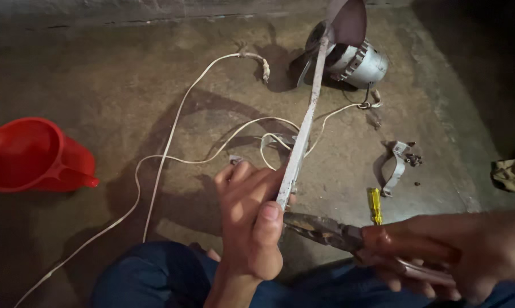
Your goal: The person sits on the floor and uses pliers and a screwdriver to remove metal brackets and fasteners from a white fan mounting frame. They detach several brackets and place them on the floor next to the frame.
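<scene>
Head view is showing a person sitting on a bare concrete floor [126, 85], knees in blue trousers at six o'clock. The left hand [251, 219] is closing around the near end of a long flat metal bar [303, 134], thumb pressing its face, fingers wrapping behind. The bar is running away toward twelve o'clock, where its far end is meeting a small grey motor [360, 63] with a dark blade above it. The right hand [468, 251] is coming in from four o'clock, gripping the red handles of a pair of pliers [331, 231]; the rusty nose is pointing at the bar's near end, just under the left thumb. Whether the nose is biting on anything is hidden behind that hand.

To do this grip well, the left hand should be holding the bar steady and keeping the thumb clear of the pliers' nose, which is looking rather close. The pliers should be sitting square on the part they are seizing, so that they are not slipping off toward the fingers.

A white cable [172, 137] is looping across the floor from seven o'clock toward the motor. A red plastic jug [32, 154] is standing at nine o'clock, a yellow-handled screwdriver [375, 205] and a curved metal bracket [395, 165] at three o'clock.
</scene>
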